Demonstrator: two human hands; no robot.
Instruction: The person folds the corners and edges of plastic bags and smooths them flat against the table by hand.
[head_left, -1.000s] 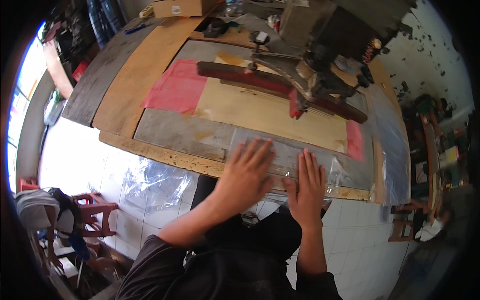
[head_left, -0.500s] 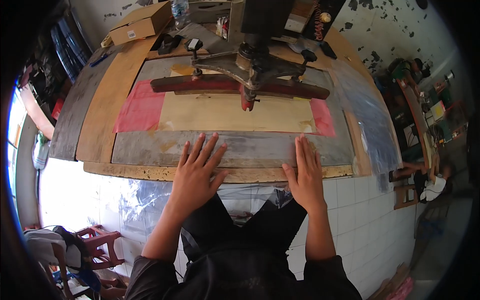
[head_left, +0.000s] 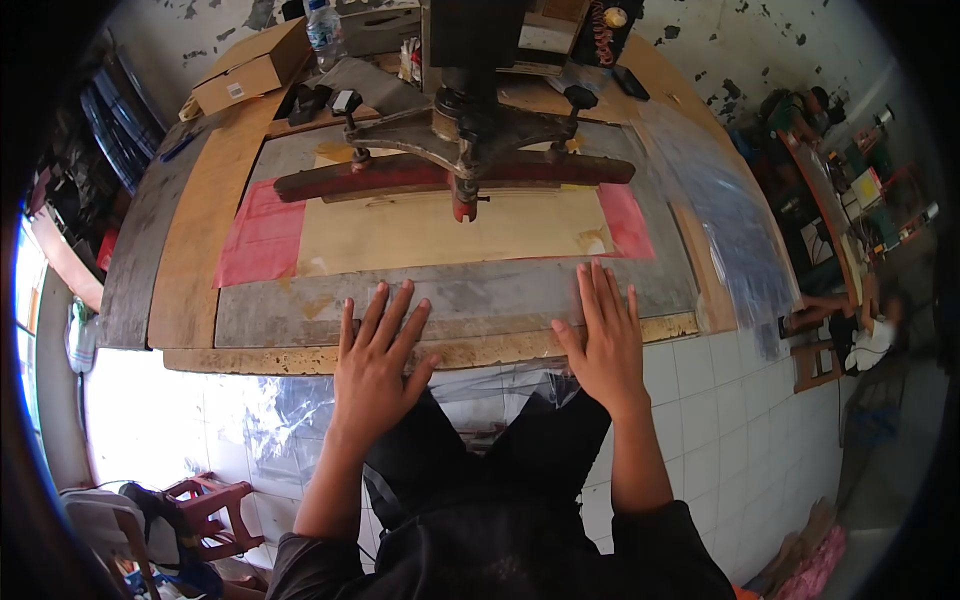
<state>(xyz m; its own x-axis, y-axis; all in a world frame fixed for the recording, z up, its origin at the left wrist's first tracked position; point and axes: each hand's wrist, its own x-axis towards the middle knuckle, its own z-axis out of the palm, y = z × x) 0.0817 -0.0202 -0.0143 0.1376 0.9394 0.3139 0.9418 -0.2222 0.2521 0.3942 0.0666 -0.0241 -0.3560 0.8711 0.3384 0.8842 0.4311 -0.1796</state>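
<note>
My left hand (head_left: 378, 358) lies palm down over the front edge of the worktable, fingers spread on the grey metal plate (head_left: 490, 288). To its right, my right hand (head_left: 606, 345) rests the same way, fingers stretched forward and nothing in it. Just beyond the fingertips is a cream-coloured sheet (head_left: 440, 232) with a pink piece (head_left: 262, 232) at its left end and another pink piece (head_left: 627, 222) at its right. Over the sheet stands a press head with a long red bar (head_left: 400, 178) and a dark metal bracket (head_left: 420, 135).
Clear plastic sheeting (head_left: 745, 240) drapes over the table's right side. A cardboard box (head_left: 250, 75), a water bottle (head_left: 323, 35) and a phone (head_left: 630, 84) sit at the back. A red stool (head_left: 215, 515) stands lower left. Other people sit by a bench (head_left: 825, 215) at right.
The view has shifted slightly, so the table and press appear further left. Both hands stay flat at the table's front edge, with little change in pose.
</note>
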